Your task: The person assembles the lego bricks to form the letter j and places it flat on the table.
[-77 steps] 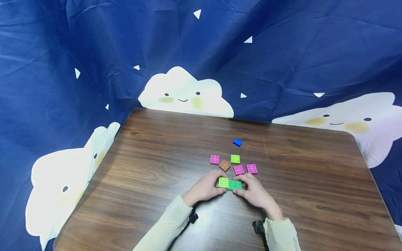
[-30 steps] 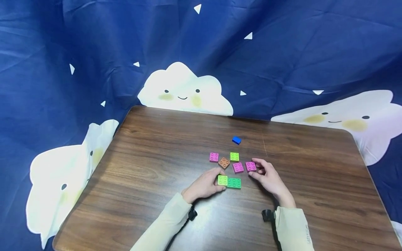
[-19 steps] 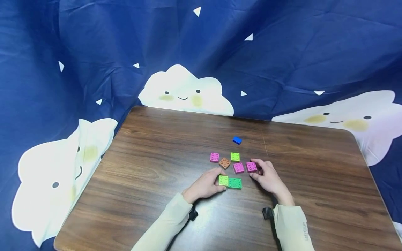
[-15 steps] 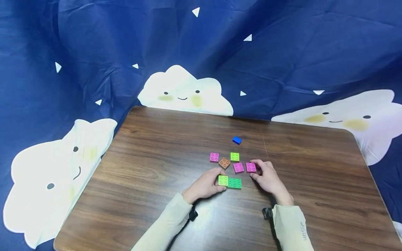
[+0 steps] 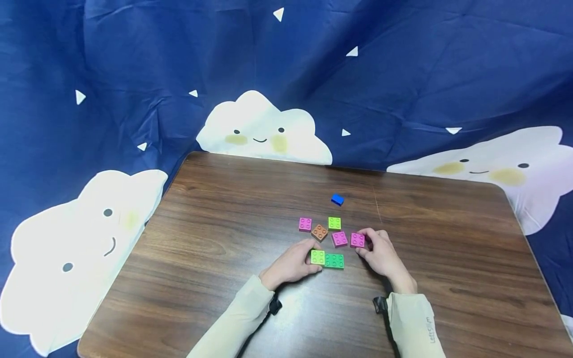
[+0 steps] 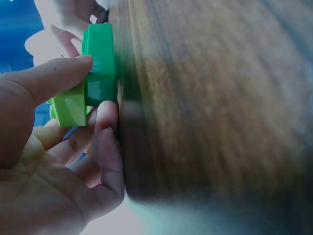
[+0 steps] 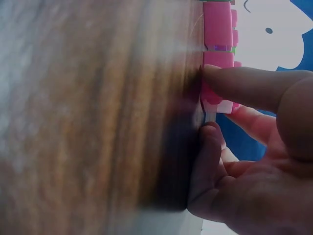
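Note:
My left hand (image 5: 293, 262) grips a lime toy brick (image 5: 318, 257) by its near and far sides. That brick sits on the left end of a longer green toy brick (image 5: 337, 261), which lies on the table; in the left wrist view the lime brick (image 6: 70, 107) overhangs the green one's end. To the right, my right hand (image 5: 384, 255) pinches a pink toy brick (image 5: 357, 240) between thumb and fingers, low at the tabletop. Another pink brick (image 5: 339, 239) lies just left of it. The right wrist view shows the thumb across the held pink brick (image 7: 218, 58).
Beyond the hands on the wooden table (image 5: 215, 214) lie a third pink brick (image 5: 305, 224), a brown brick (image 5: 320, 232), another lime brick (image 5: 334, 223) and a blue brick (image 5: 337, 199) farther back. A blue cloth (image 5: 380, 89) with clouds hangs behind.
My right hand has left the green brick and moved right to the rightmost pink brick, now pinched and shifted slightly toward me. My left hand has stayed on the lime brick.

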Available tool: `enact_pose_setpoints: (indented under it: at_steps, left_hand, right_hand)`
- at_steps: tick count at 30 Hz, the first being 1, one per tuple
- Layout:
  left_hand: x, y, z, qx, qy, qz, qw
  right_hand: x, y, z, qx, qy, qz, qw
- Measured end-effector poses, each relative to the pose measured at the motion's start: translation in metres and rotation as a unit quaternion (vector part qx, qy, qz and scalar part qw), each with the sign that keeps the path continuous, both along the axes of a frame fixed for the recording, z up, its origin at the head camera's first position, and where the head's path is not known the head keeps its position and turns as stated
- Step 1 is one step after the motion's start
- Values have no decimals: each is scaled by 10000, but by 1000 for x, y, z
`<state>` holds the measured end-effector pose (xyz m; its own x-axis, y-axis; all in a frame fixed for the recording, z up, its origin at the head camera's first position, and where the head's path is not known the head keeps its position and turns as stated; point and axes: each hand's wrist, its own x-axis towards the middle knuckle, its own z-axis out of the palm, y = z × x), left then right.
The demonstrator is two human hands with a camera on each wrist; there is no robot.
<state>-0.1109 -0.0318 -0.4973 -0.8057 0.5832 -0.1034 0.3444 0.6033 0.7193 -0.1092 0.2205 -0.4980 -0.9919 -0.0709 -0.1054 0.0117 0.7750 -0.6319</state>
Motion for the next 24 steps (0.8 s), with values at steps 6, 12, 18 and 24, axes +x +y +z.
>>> enact_pose_setpoints:
  at_steps: [6,12,18,24]
  left_hand:
    - [0,0,-1,-24,-10,4,10000]
    - [0,0,-2,-58,-28,21,10000]
    - [0,0,-2,-102,-31,22,9999]
    - [-1,0,-2,-123,15,9,9999]
  right_hand:
    - [0,2,-1,-18,-58,-5,10000]
    - [0,3,-1,-40,-46,-15,10000]
    - [0,4,-2,-87,-117,-15,9999]
    - [0,9,-3,-281,-252,-88,9992]
